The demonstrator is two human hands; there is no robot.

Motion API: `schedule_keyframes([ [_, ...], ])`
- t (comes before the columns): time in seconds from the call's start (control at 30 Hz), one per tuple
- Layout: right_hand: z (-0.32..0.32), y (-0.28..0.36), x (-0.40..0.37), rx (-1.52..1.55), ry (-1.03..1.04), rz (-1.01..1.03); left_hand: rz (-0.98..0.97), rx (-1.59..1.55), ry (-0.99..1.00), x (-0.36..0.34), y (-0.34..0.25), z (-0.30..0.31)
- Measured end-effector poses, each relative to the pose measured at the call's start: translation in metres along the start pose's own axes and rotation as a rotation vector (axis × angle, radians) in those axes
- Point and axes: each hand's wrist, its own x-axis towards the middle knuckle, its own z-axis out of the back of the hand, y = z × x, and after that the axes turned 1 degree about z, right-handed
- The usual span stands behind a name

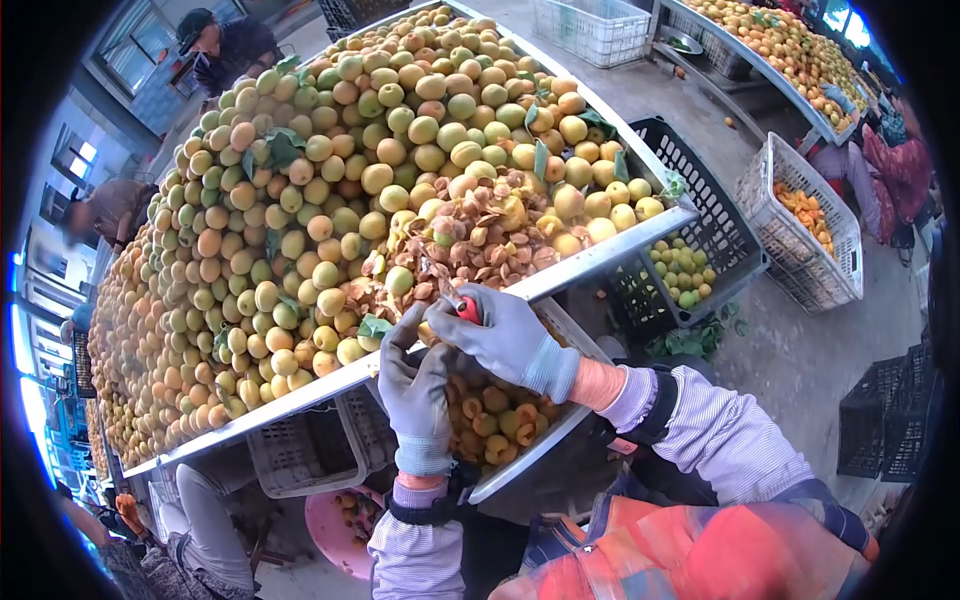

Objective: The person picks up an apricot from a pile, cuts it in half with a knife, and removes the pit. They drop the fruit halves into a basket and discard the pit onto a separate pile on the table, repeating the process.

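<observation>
My right hand [515, 340], in a grey glove, is closed around a small red-handled tool [468, 310] with a metal end. My left hand [415, 395], gloved too, has its fingers curled close against the right one at the table's metal edge. An apricot [429, 333] shows as a bit of yellow between the two hands, mostly hidden by fingers. Just beyond them lies a heap of brown apricot stones [490, 235], among whole yellow-green apricots [300, 200]. Below my hands, a bin holds split apricots [495, 425].
The metal table rim [600, 255] runs in front of me. To the right stand a black crate [700, 200] with green fruit and a white crate [800, 220] of orange halves. A pink basin [325, 530] sits below left. Other people work around the tables.
</observation>
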Motion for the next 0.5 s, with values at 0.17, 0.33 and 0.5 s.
schedule_keyframes([
  [0.17,0.007,0.007,0.000,0.056,-0.041,-0.026,-0.016,0.065,-0.047,0.003,0.003,0.001],
  [0.33,0.034,0.043,0.004,0.618,-0.077,-0.027,0.119,0.006,0.090,-0.002,-0.002,-0.001],
  [0.5,0.045,0.058,-0.002,0.644,-0.061,0.044,0.243,-0.018,0.262,-0.006,-0.005,-0.016],
])
